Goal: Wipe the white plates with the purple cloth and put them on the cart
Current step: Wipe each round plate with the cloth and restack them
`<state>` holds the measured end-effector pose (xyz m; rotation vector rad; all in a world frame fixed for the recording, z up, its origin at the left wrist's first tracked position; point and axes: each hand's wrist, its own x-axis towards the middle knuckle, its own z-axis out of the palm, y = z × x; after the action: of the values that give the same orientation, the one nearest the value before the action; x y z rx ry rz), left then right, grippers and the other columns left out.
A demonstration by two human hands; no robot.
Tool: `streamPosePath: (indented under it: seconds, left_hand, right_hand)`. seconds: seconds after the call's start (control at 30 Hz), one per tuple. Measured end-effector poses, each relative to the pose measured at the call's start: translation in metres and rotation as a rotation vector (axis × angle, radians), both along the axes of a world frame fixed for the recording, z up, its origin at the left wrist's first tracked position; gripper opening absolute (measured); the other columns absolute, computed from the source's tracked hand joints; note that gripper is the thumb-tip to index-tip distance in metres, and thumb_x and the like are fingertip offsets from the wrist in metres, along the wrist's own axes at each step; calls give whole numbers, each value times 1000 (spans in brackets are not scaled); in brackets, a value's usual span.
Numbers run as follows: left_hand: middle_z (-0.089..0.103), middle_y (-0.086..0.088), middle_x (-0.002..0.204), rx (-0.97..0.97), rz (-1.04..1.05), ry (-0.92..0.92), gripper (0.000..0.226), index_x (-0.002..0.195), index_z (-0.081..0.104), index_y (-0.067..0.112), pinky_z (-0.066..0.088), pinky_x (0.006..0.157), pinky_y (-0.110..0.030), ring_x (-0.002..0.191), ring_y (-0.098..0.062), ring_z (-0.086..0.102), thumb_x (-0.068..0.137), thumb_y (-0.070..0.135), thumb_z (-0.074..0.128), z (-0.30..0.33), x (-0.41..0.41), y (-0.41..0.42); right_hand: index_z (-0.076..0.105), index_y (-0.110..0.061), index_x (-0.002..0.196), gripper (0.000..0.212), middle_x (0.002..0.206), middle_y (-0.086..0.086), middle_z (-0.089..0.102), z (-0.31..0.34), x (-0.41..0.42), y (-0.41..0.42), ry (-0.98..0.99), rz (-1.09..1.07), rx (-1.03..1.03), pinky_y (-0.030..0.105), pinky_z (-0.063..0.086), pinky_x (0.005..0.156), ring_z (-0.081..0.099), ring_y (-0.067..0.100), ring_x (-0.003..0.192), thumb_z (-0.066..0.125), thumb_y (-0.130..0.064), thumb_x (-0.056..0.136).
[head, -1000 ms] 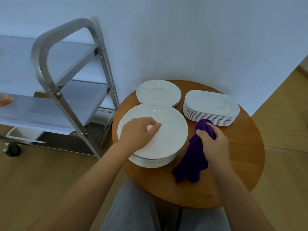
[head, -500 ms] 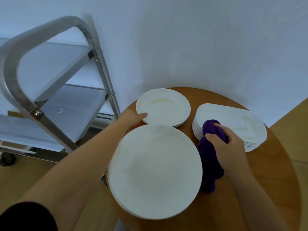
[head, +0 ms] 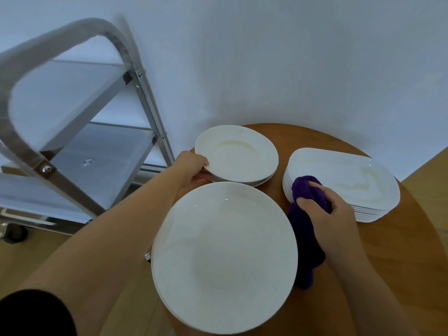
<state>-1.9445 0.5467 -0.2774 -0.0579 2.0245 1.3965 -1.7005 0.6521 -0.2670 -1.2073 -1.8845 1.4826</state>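
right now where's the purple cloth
In the head view the cloth is right of centre, gripped by the right hand, between the big round plates and the rectangular stack.

my left hand [head: 191,169] has its fingertips tucked under the rim of the small round plate [head: 236,154], so i can't see how many plates sit beneath it. my right hand [head: 332,214] covers the bunched top of the purple cloth [head: 303,241], which hides the near left corner of the oblong plate stack [head: 344,183]. the big plate stack [head: 224,257] hides much of the round table [head: 397,251], cut off by the lower edge. the cart [head: 80,132] runs off the left edge, its handle blurred.
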Motion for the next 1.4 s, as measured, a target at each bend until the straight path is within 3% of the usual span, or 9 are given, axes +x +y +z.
streamPosePath:
  seconds: [0.17,0.3,0.47,0.6,0.73,1.0,1.1,1.2,1.4]
  left_hand:
    - [59,-17,79,130,105,30,31,119,46,-7,55,42,-30,48,-24,64,88,-3,46,14,5,-7]
    - [60,-14,75,280,144,80,15,100,55,-4,59,64,-34,45,-17,65,87,-1,46,35,16,-17]
    - [60,-11,69,359,94,187,12,78,52,6,55,58,-27,46,-16,64,88,1,48,88,56,-30]
    - [63,-6,53,401,36,165,12,78,53,6,54,57,-27,46,-17,64,88,2,48,110,105,-46]
    - [64,-2,50,448,-12,102,10,84,55,7,50,45,-19,45,-16,64,90,3,48,114,163,-67]
    - [71,1,64,228,-190,182,13,84,63,17,57,58,-27,58,-19,69,91,27,58,94,252,-110]
    - [71,-9,88,203,-160,6,22,93,55,23,58,72,-38,78,-28,70,87,44,57,84,254,-121]
    - [62,-13,117,494,-122,-371,35,118,49,27,49,89,-55,105,-37,61,87,41,57,81,253,-127]
    - [63,-13,107,694,98,-461,15,102,54,20,49,81,-48,98,-34,60,92,9,51,73,272,-131]
  right_hand:
    - [52,-21,130,42,116,-6,51,7,8,-5,5,-11,-5,30,43,82,45,13,104,61,-18,89]
    - [49,-23,130,44,117,-5,51,19,15,-6,7,-60,-23,32,45,82,46,14,104,61,-24,89]
    - [46,-32,105,18,96,-7,58,55,28,-15,213,-166,-283,31,48,66,54,13,83,56,-37,91]
    - [57,-28,108,33,106,-2,67,76,43,-28,424,-215,-508,44,53,83,63,22,96,57,-52,86]
    - [59,-20,115,42,101,6,70,86,74,-45,579,-180,-573,40,57,63,69,27,88,74,-27,76]
    - [60,-12,83,12,83,6,65,73,151,-64,422,-256,-557,34,47,65,59,25,77,58,-3,76]
    - [62,-10,86,17,89,9,67,67,173,-69,375,-261,-561,39,48,73,61,27,81,62,-6,70]
    - [62,-7,100,47,92,12,67,65,186,-75,334,-214,-603,41,49,74,62,30,81,66,-12,53]
    - [66,-13,99,21,91,10,69,61,196,-88,310,-190,-571,35,50,66,63,28,83,65,-12,78]
